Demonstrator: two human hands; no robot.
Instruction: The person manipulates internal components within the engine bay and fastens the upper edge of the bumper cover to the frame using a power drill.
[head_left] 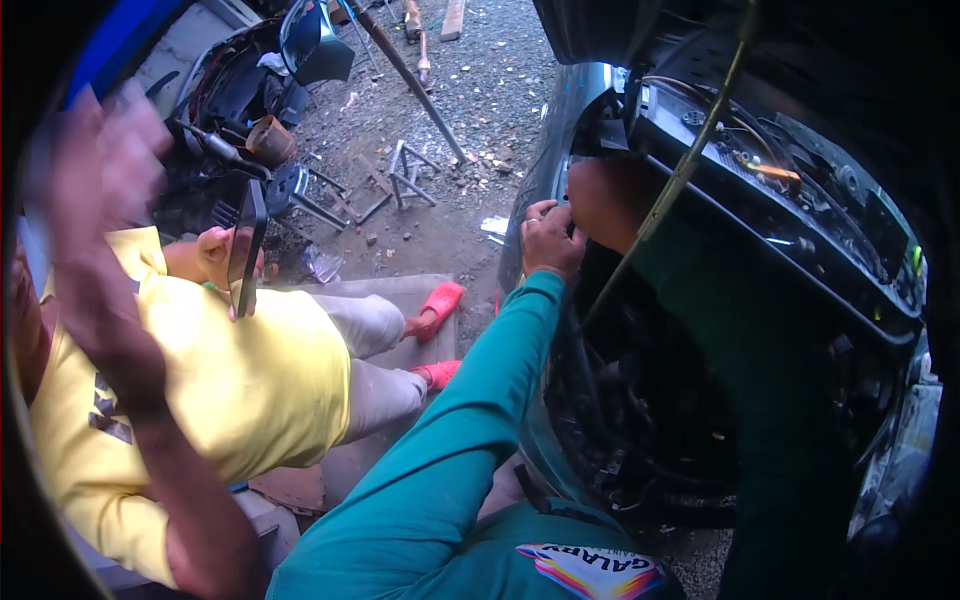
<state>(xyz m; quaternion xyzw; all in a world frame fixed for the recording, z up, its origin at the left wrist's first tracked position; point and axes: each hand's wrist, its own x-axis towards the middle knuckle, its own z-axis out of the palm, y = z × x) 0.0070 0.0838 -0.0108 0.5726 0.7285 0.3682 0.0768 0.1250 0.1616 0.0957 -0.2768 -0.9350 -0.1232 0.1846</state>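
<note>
Both my hands are at the inner edge of a dark car fender (572,110), beside the raised hood. My left hand (552,242) has its fingers bent and pressed together at that edge; a small pale bit shows by the fingertips, too small to name. Close against it, my right hand (602,203) reaches in from the engine bay side, half in shadow, its fingers hidden. A thin hood prop rod (690,165) slants across just right of this hand. Below lies the dark engine bay (650,400).
At left, a person in a yellow shirt (220,370) holds a phone (247,250); their other raised hand (105,190) is blurred. A slanted metal pole (410,80), small metal stands (405,175) and car parts (235,90) stand on gravel. An orange-handled object (775,172) lies along the car front.
</note>
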